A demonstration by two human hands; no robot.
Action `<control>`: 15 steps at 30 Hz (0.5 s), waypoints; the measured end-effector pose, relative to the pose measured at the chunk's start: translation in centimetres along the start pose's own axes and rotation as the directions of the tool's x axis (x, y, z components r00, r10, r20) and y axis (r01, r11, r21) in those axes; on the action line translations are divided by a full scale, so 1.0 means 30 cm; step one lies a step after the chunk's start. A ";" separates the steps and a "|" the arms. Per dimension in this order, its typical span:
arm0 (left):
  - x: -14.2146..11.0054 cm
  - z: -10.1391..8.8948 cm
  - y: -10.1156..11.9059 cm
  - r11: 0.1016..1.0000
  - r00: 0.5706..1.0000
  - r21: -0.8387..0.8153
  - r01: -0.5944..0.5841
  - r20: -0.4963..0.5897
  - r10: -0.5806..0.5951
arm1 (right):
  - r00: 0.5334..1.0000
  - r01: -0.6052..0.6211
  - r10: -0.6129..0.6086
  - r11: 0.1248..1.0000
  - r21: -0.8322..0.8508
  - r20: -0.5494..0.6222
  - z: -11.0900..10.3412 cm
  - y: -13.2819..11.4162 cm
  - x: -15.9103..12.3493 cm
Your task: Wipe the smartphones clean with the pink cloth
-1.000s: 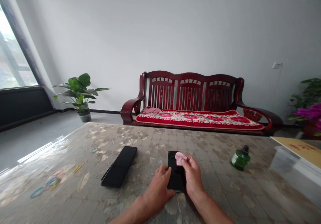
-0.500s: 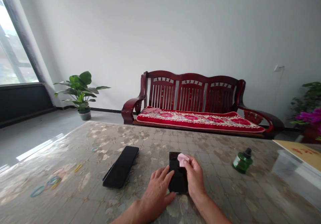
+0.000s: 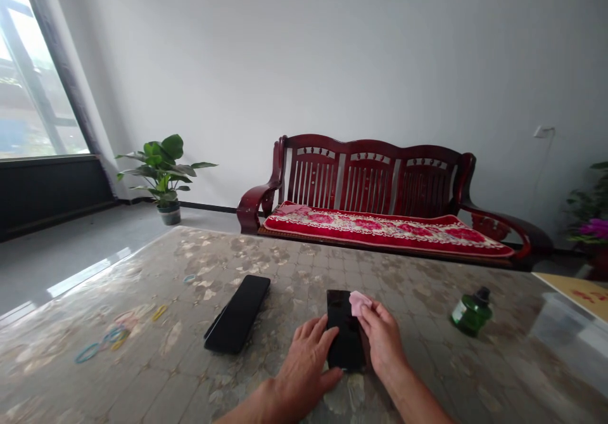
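Observation:
A black smartphone (image 3: 344, 346) lies flat on the patterned tablecloth, its dark screen facing up. My left hand (image 3: 306, 364) rests at its left side with fingers stretched out, the index fingertip over the screen's edge and the thumb by the lower left corner. Between thumb and fingers, my right hand (image 3: 384, 335) pinches a small pink cloth (image 3: 360, 303) at the phone's upper right edge. Left of my hands lies a second, larger black phone (image 3: 239, 315), with something dark and thin showing under its left edge.
A green bottle with a black cap (image 3: 472, 313) stands to the right, beside a clear plastic box (image 3: 565, 335). Several coloured bands (image 3: 114, 335) lie at the left. Across the table (image 3: 199, 392) are a wooden bench (image 3: 370, 183) and a potted plant (image 3: 166, 173).
My right hand has shifted the pink cloth slightly right, closer to the phone's right edge. My left hand stays against the phone. The whole view has turned a little left.

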State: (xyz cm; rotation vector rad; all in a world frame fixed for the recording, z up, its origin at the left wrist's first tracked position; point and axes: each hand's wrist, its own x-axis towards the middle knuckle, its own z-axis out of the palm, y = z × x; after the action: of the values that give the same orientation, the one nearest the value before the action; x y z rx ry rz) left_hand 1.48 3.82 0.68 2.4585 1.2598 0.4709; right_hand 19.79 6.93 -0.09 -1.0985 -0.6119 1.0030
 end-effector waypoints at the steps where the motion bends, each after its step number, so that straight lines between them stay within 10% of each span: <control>1: 0.000 -0.002 0.002 1.000 1.000 0.001 0.000 0.003 0.000 | 1.000 -0.003 0.003 1.000 0.004 -0.008 -0.004 -0.007 0.006; 9: 0.010 -0.007 -0.004 1.000 0.999 0.008 0.000 0.044 0.000 | 1.000 0.016 -0.017 0.991 -0.136 -0.010 -0.023 -0.041 0.041; 15: 0.013 -0.024 0.009 1.000 0.999 0.020 -0.024 0.049 0.023 | 0.959 0.282 -0.238 0.864 -0.418 0.154 -0.013 -0.056 0.101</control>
State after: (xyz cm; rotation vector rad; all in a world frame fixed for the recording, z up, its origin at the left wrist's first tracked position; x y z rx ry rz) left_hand 1.59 4.09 1.48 2.4889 1.2236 0.4041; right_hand 22.05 9.29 1.14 -1.3198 -1.0745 0.6986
